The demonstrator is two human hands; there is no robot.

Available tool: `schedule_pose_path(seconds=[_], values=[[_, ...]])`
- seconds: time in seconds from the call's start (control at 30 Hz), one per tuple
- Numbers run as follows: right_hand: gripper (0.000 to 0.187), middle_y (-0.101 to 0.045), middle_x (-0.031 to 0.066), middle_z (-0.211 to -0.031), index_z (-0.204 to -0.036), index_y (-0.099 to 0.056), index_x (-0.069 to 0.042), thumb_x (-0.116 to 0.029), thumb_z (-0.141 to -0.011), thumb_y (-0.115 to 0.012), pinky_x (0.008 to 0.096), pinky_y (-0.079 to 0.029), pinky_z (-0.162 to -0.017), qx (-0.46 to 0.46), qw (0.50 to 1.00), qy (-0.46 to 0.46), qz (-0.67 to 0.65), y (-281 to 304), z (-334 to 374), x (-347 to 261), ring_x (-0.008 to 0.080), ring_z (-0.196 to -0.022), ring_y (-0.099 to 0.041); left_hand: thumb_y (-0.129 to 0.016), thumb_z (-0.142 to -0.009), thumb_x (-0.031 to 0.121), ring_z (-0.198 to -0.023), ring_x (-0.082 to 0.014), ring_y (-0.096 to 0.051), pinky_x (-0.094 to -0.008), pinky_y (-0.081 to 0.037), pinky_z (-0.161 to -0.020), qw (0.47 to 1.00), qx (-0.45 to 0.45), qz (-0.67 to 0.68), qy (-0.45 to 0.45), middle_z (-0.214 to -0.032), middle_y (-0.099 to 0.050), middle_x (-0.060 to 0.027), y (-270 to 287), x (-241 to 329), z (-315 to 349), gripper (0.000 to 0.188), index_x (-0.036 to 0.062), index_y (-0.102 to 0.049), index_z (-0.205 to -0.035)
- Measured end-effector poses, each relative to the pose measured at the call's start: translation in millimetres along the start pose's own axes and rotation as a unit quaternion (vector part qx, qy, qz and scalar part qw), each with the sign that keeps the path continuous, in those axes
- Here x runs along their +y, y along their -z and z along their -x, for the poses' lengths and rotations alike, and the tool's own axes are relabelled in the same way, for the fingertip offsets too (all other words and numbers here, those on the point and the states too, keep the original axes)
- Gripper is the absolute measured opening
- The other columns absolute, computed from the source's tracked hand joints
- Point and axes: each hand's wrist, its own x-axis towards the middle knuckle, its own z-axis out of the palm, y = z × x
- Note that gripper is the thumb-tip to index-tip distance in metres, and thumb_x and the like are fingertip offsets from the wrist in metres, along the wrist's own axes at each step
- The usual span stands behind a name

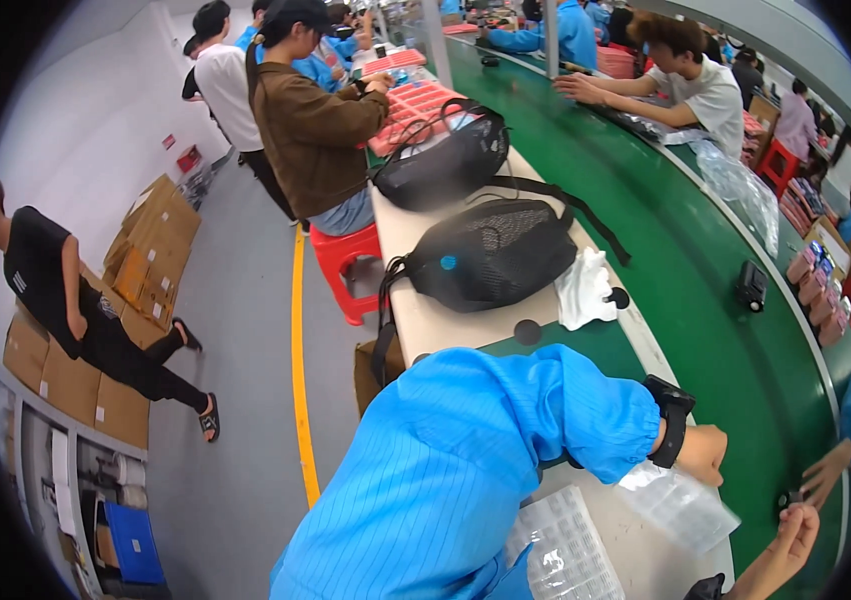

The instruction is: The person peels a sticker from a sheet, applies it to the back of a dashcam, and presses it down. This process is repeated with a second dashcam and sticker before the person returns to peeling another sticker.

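My left arm, in a blue striped sleeve with a black device strapped at the wrist, reaches across the table. My left hand (702,455) is curled closed over the green belt's near edge; its fingertips are hidden. Beneath that wrist lies a clear plastic bag (685,512). At the lower right my right hand (783,550) is raised over the belt, fingers pinched at a small black part (789,498). A co-worker's hand (825,474) in a blue sleeve reaches close to that part from across the belt. A clear blister tray (565,545) lies beside my left forearm.
Two black bags (495,252) and a white cloth (585,290) occupy the table ahead. Another black device (750,287) lies on the green belt (635,240). Seated workers line both sides. A red stool (347,270) stands left; a person in black walks near cardboard boxes (150,250).
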Motion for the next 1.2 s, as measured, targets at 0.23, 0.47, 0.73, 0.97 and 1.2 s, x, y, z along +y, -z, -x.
schedule_pose_path(seconds=[0.23,0.47,0.73,0.97,1.2], values=[[0.016,-0.057,0.0102,-0.088,-0.094,-0.054,0.006,-0.008,-0.088,-0.052,0.0252,-0.045,-0.074,0.029,0.996,-0.053,-0.062,-2,-2,-5,0.0158,-0.080,-0.054,-0.065,-0.068,0.035,-0.077,-0.0306,-0.059,-0.0383,-0.048,-0.066,0.989,0.042,-0.137,-0.021,-0.084,-0.060,-0.0216,34,21,0,0.044,-0.0029,-0.058,-0.091],[0.016,-0.058,0.0104,-0.088,-0.094,-0.055,0.005,-0.009,-0.088,-0.052,0.0243,-0.043,-0.070,0.055,0.997,-0.054,-0.032,8,-2,-3,0.0150,-0.077,-0.052,-0.070,-0.061,0.040,-0.122,-0.0431,-0.027,-0.0545,-0.036,-0.092,0.911,0.271,-0.295,0.102,-0.127,-0.034,-0.0288,66,-46,-166,0.076,0.0055,-0.043,-0.124],[0.012,-0.058,0.0111,-0.094,-0.089,-0.054,0.001,-0.010,-0.088,-0.051,0.0233,-0.038,-0.066,0.054,0.990,-0.106,-0.075,7,-9,8,0.0138,-0.075,-0.049,-0.070,-0.065,0.036,-0.121,-0.0403,-0.033,-0.0563,-0.038,-0.088,0.788,0.306,-0.523,-0.110,-0.130,-0.033,-0.0267,89,-180,-256,0.067,0.0099,-0.045,-0.121],[0.012,-0.056,0.0107,-0.094,-0.088,-0.052,-0.001,-0.012,-0.090,-0.051,0.0250,-0.038,-0.068,0.028,0.991,-0.082,-0.097,15,-13,15,0.0152,-0.078,-0.049,-0.060,-0.066,0.051,-0.121,-0.0329,-0.027,-0.0579,-0.020,-0.095,0.880,0.338,-0.329,0.052,-0.127,-0.044,-0.0107,110,-220,-303,0.070,0.0149,-0.044,-0.124],[0.011,-0.054,0.0092,-0.093,-0.087,-0.051,-0.002,-0.013,-0.090,-0.050,0.0267,-0.036,-0.069,0.011,0.980,-0.095,-0.175,1,-14,7,0.0155,-0.076,-0.046,-0.065,-0.070,0.034,-0.094,-0.0283,-0.054,-0.0471,-0.046,-0.075,0.883,0.445,0.120,0.093,-0.107,-0.052,-0.0156,164,-157,-235,0.048,0.0085,-0.050,-0.107]])
